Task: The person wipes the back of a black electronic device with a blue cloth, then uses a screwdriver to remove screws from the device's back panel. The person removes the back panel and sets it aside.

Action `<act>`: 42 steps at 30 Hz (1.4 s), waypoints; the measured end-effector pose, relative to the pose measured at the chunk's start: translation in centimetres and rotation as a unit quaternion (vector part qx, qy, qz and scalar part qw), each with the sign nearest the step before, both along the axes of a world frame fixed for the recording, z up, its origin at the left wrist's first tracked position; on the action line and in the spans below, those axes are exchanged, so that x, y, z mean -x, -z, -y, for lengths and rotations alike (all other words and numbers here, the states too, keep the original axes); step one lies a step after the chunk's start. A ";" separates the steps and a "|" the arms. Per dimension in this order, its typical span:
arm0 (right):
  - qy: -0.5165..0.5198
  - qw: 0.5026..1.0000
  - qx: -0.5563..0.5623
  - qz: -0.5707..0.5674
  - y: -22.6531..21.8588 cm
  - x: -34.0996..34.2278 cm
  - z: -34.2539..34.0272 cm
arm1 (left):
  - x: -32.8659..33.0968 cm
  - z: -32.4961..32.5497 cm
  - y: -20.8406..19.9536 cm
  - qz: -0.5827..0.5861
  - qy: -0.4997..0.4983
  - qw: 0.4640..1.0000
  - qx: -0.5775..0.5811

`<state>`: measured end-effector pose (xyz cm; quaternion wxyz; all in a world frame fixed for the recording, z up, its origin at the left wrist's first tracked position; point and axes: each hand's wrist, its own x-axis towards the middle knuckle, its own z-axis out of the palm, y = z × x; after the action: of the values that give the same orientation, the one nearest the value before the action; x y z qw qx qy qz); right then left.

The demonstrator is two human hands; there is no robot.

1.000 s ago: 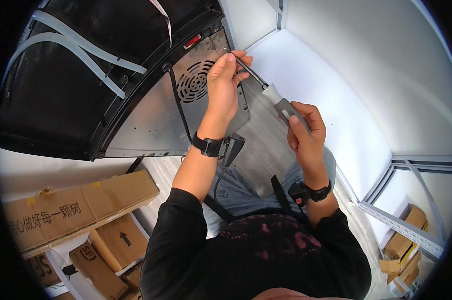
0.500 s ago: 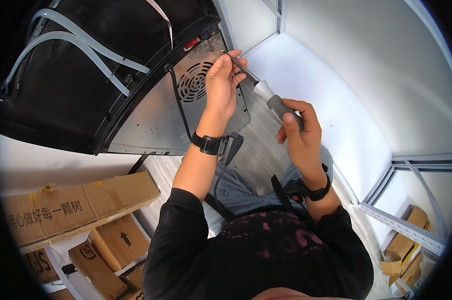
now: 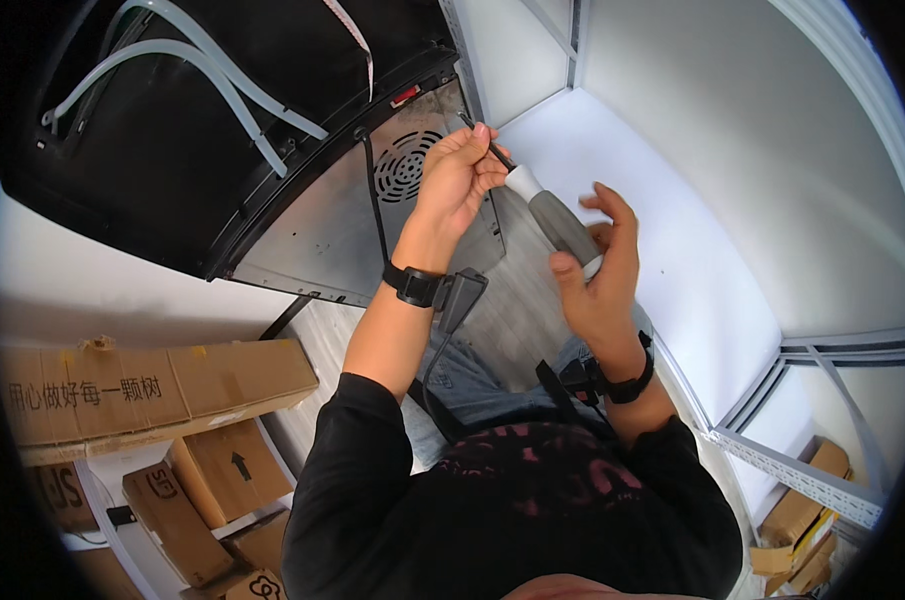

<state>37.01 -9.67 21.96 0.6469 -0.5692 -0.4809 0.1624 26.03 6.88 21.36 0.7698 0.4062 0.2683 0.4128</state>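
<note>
Screwdriver (image 3: pixel 557 222): grey handle, white collar, thin dark shaft slanting up toward the metal back panel (image 3: pixel 322 235) beside the round fan grille (image 3: pixel 404 168).

Left hand (image 3: pixel 457 180): I see fingertips pinched on the shaft near its tip, steadying it.

Right hand (image 3: pixel 597 280): thumb and palm cradle the handle's butt, fingers spread loose, likely free to spin it.

Cardboard boxes (image 3: pixel 122 390): lower left.

You get bright, even light off the white panels (image 3: pixel 672 250), with mild glare there; the black housing (image 3: pixel 172 130) at upper left stays dark and flat; focus is sharp at centre; straight edges bow toward the rim, which ends in a black ring.
</note>
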 end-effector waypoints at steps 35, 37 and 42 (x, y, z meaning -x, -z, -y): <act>0.025 0.987 0.017 0.156 1.3 -1.4 0.1 | -0.3 3.3 -1.0 -0.029 0.115 0.993 -0.016; 0.032 0.958 -0.049 0.280 1.2 -2.0 -0.1 | -0.3 3.5 -1.2 -0.030 0.123 0.992 -0.013; 0.025 0.967 -0.093 0.238 0.8 -1.1 -0.1 | 0.1 3.0 -0.9 -0.055 0.132 0.989 -0.023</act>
<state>38.14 -9.58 21.16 0.5679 -0.5405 -0.6195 -0.0389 25.89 3.93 22.26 0.7919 0.4783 0.2446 0.2903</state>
